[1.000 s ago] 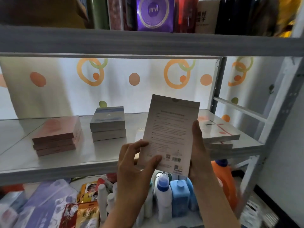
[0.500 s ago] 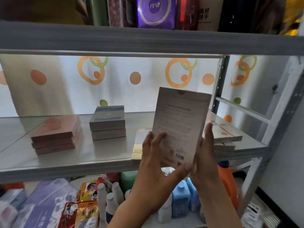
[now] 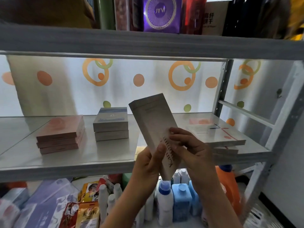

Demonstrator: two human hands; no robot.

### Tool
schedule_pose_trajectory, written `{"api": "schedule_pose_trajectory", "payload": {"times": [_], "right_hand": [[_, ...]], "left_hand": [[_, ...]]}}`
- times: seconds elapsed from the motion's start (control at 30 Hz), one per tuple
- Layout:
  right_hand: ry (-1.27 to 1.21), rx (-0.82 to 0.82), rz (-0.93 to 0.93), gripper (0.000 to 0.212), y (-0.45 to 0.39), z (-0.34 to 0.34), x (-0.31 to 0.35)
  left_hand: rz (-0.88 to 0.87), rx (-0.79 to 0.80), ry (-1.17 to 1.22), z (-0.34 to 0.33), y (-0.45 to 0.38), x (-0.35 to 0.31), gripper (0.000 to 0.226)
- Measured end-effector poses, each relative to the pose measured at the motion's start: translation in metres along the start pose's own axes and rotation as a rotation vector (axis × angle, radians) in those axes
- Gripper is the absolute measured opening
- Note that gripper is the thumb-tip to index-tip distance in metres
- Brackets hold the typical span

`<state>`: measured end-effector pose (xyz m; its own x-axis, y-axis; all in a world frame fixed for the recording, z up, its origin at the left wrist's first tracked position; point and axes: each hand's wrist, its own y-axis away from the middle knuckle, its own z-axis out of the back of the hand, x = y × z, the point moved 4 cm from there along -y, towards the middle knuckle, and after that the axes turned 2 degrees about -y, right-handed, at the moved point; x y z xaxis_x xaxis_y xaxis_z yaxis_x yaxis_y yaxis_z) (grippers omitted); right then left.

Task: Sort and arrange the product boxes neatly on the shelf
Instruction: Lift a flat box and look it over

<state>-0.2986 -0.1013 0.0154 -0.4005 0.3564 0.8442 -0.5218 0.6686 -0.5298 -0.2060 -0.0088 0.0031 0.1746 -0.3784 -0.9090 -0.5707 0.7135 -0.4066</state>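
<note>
Both hands are wrapped round one pale flat box (image 3: 153, 129), which is held in the air in front of the front edge of the middle shelf (image 3: 65, 163), toward its right half. The left hand (image 3: 148, 163) grips the lower left edge of the box, thumb laid on its face; the right hand (image 3: 192, 150) pinches the lower right part, fingertips pressed on the printed lettering. The box is tilted, its long axis running from the hands up and to the left, with the upper end leaning toward the back of the shelf.

On the shelf three stacks are seen: a pink stack (image 3: 60, 134) toward the left end, a grey-blue stack (image 3: 111, 124) near the middle, and a white stack with red marking (image 3: 215, 134) at the right end, its lower boxes skewed. A yellowish box is partly hidden behind the left hand.

A matching stack is judged to be the goal. Every stack lies beyond and slightly below the hands, the white one nearest the right hand, so the box would have to be laid flat before it is set down.
</note>
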Motion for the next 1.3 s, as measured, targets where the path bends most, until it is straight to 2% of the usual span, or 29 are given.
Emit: {"api": "schedule_pose_trajectory", "payload": {"times": [0.1, 0.2, 0.3, 0.37, 0.47, 0.53, 0.67, 0.83, 1.0, 1.17, 1.3], "right_hand": [[0.067, -0.022, -0.006, 0.032, -0.002, 0.005, -0.006], [0.203, -0.042, -0.043, 0.044, -0.005, 0.003, -0.012], [0.277, 0.006, -0.125, 0.049, -0.009, -0.005, -0.023], [0.333, 0.101, -0.191, 0.060, -0.011, -0.010, -0.032], [0.409, 0.202, -0.236, 0.076, -0.014, -0.010, -0.043], [0.438, 0.175, -0.220, 0.075, -0.018, -0.007, -0.047], [0.490, 0.147, -0.222, 0.070, -0.019, -0.005, -0.050], [0.474, 0.118, -0.223, 0.064, -0.016, -0.005, -0.055], [0.528, 0.111, -0.210, 0.062, -0.014, -0.006, -0.063], [0.547, 0.117, -0.205, 0.063, -0.014, -0.006, -0.061], [0.528, 0.151, -0.220, 0.059, -0.019, 0.001, -0.046]], "left_hand": [[0.064, -0.053, 0.044, 0.016, -0.005, -0.006, 0.042], [0.140, -0.200, 0.069, 0.033, -0.016, -0.002, 0.050], [0.135, -0.274, -0.050, 0.043, -0.033, 0.001, 0.048], [0.117, -0.329, -0.196, 0.053, -0.046, 0.006, 0.045], [0.127, -0.380, -0.337, 0.070, -0.060, 0.017, 0.057], [0.130, -0.361, -0.425, 0.074, -0.067, 0.023, 0.056], [0.164, -0.284, -0.620, 0.078, -0.078, 0.033, 0.037], [0.378, -0.130, -0.690, 0.079, -0.077, 0.053, 0.032], [0.323, -0.244, -0.612, 0.082, -0.072, 0.058, 0.032], [0.365, -0.162, -0.629, 0.082, -0.077, 0.054, 0.033], [0.260, -0.175, -0.757, 0.080, -0.089, 0.041, 0.040]]}}
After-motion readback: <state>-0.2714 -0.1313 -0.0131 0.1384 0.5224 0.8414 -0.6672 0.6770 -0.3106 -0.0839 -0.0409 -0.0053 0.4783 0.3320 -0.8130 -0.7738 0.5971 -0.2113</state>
